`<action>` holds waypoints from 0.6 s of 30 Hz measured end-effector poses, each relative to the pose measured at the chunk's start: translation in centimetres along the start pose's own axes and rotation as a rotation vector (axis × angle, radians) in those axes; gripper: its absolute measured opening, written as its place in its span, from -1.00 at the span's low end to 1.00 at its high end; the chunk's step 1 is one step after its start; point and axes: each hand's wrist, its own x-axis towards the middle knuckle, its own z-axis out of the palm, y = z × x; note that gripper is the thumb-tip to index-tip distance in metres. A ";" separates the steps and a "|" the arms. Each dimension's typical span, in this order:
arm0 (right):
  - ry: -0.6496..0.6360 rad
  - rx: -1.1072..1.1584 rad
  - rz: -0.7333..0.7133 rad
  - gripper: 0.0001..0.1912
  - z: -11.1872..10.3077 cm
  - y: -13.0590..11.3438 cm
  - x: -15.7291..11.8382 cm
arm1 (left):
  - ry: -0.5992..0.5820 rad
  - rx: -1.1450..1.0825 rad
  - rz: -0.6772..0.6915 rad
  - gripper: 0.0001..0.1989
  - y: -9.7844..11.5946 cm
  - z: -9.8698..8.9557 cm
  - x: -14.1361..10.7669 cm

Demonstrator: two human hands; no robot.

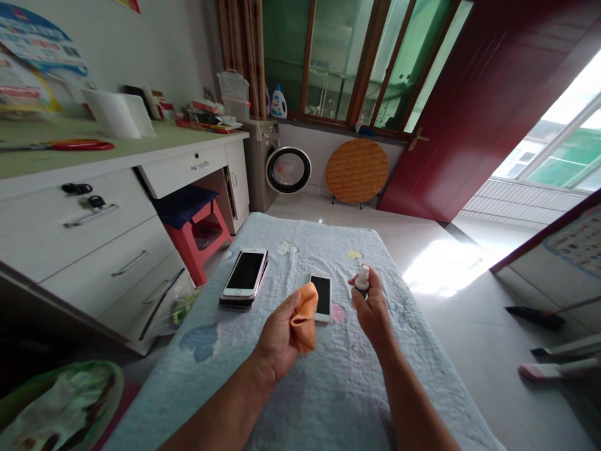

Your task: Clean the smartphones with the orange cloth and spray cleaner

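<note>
My left hand (pixel 278 332) is closed around an orange cloth (pixel 306 316), which hangs from the fingers. Behind the cloth, a white smartphone (pixel 323 294) with a dark screen lies face up; the cloth hides part of its left side. My right hand (pixel 375 310) grips a small spray bottle (pixel 362 280) with a white nozzle, to the right of that phone. Most of the bottle is hidden by the fingers. Left of both hands, a stack of smartphones (pixel 244 275) rests on the light-blue cloth cover (pixel 277 407), a white one on top.
A white desk (pixel 197 150) with a paper roll (pixel 113 113) and red-handled scissors (pixel 84 145) runs along the left. Beneath it stands a red stool (pixel 201 235). Farther back are a washing machine (pixel 259 163) with its door open and a round wooden tabletop (pixel 357 169). A bin (pixel 117 382) sits lower left.
</note>
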 end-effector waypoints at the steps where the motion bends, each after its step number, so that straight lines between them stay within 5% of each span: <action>1: 0.002 -0.018 0.009 -0.58 -0.1 0.6 0.4 | -0.031 0.038 0.008 -0.79 -0.2 -0.1 -0.1; 4: 0.009 -0.053 0.010 -0.70 -0.1 2.0 1.1 | -0.248 0.173 -0.042 -0.66 -0.6 -0.2 -0.4; 9: -0.006 -0.107 0.032 -0.75 0.5 3.3 1.2 | -0.324 0.245 -0.137 -0.52 -1.0 0.2 -1.2; 18: -0.058 -0.124 0.023 -0.38 -0.4 5.0 1.1 | -0.212 0.250 -0.099 -0.65 -1.6 -0.2 -1.2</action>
